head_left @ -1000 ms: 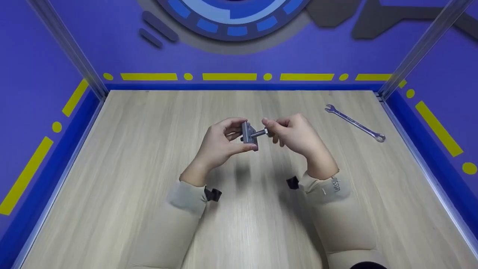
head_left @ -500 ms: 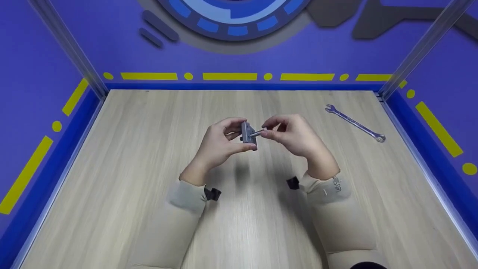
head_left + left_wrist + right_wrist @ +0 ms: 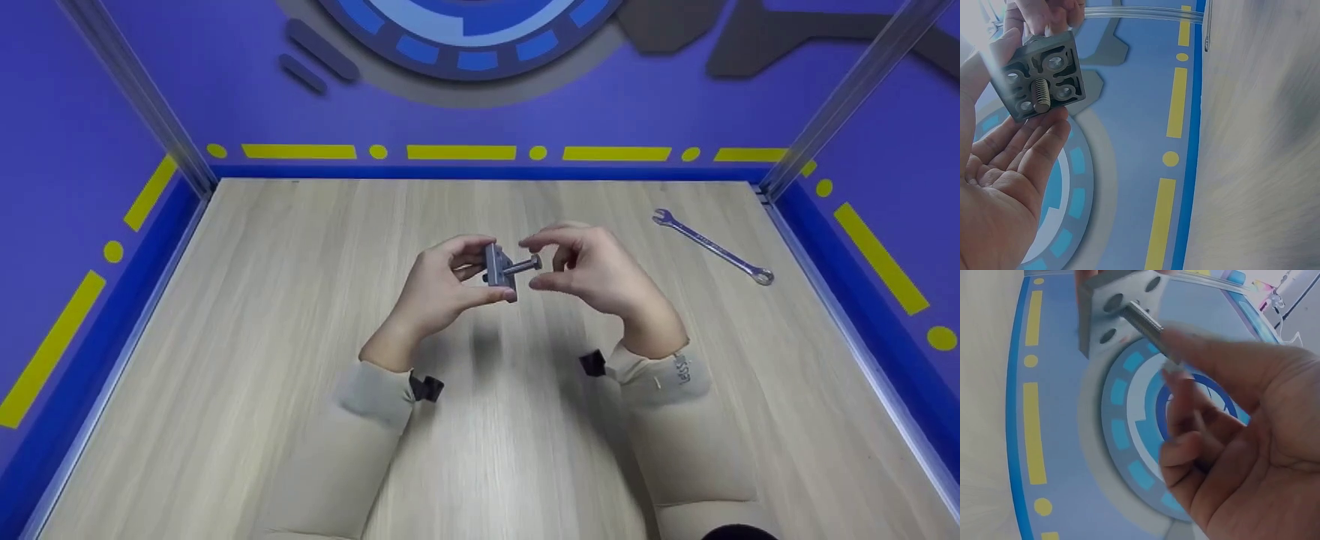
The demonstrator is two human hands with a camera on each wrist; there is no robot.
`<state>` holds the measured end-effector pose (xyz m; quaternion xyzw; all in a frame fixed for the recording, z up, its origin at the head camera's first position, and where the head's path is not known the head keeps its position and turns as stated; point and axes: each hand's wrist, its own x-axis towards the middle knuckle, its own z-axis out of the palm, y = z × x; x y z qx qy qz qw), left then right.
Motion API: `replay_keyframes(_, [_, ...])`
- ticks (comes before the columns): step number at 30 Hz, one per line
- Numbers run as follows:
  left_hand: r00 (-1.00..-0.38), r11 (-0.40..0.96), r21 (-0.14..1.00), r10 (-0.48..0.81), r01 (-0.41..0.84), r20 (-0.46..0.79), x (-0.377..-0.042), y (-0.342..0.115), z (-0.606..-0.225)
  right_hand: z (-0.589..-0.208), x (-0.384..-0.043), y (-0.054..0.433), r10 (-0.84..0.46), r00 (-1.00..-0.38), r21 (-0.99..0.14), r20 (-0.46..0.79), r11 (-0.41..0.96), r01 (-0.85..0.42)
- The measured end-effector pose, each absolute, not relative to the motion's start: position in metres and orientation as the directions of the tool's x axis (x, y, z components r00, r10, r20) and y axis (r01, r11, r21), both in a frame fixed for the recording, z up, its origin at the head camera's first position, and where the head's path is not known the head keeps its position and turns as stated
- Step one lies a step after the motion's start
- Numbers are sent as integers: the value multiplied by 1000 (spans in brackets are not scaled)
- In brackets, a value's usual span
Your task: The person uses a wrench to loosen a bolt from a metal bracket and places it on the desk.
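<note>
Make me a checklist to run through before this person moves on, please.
1. Plate held: ok; the left hand pinches it by its edges.
2. Bolt through the plate: ok; its threaded tip pokes out of the ribbed side.
3. Bolt fully in: not ok; a length of shaft stands out between plate and bolt head.
4. Right hand gripping: not ok; its fingers are spread around the bolt head.
5. Threads catching cleanly: cannot tell; the join inside is hidden.
6. Wrench out of the way: ok; it lies on the table, untouched.
</note>
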<state>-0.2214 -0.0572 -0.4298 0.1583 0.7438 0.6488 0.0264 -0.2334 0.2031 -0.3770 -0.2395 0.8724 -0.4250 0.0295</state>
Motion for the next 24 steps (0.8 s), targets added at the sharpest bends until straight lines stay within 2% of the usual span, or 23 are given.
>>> replay_keyframes(5, [-948, 103, 974, 271, 201, 167, -222, -57, -430, -375, -235, 205, -407, -912, -768, 39, 572, -288])
replay_keyframes(10, [-947, 98, 973, 268, 210, 177, -222, -56, -432, -377, -237, 203, -329, -944, -799, 18, 563, -211])
replay_keyframes(24, [-949, 102, 975, 268, 199, 166, -223, -56, -432, -377, -233, 199, -369, -923, -801, 109, 517, -302])
